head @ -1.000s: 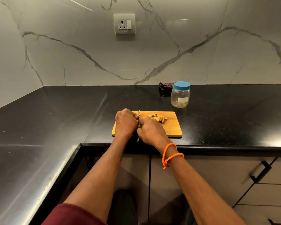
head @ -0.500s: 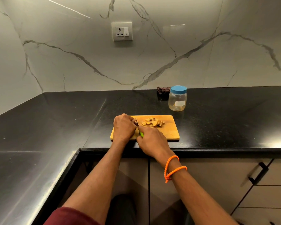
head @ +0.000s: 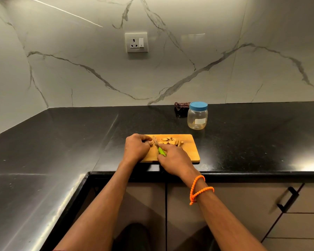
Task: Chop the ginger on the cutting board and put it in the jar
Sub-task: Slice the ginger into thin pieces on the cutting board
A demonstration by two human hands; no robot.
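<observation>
A wooden cutting board (head: pixel 188 153) lies near the front edge of the black counter. Several ginger slices (head: pixel 170 141) are heaped on its far middle. My left hand (head: pixel 136 148) holds the uncut ginger piece (head: pixel 150 143) down at the board's left end, most of it hidden under the fingers. My right hand (head: pixel 174 160) grips a knife with a green handle (head: pixel 161 151); its blade (head: pixel 154 140) stands right beside the left fingertips at the ginger. A clear jar (head: pixel 197 117) with a blue lid on it stands behind the board to the right.
The black counter (head: pixel 62 142) wraps round in an L to my left. A dark crumpled cloth (head: pixel 181 106) lies at the wall behind the jar. A wall socket (head: pixel 136 42) sits above. Drawers with black handles (head: pixel 288 200) are below right.
The view has tilted up, so the board sits lower in the frame. The knife blade has shifted slightly beside the left fingers; both hands keep their hold.
</observation>
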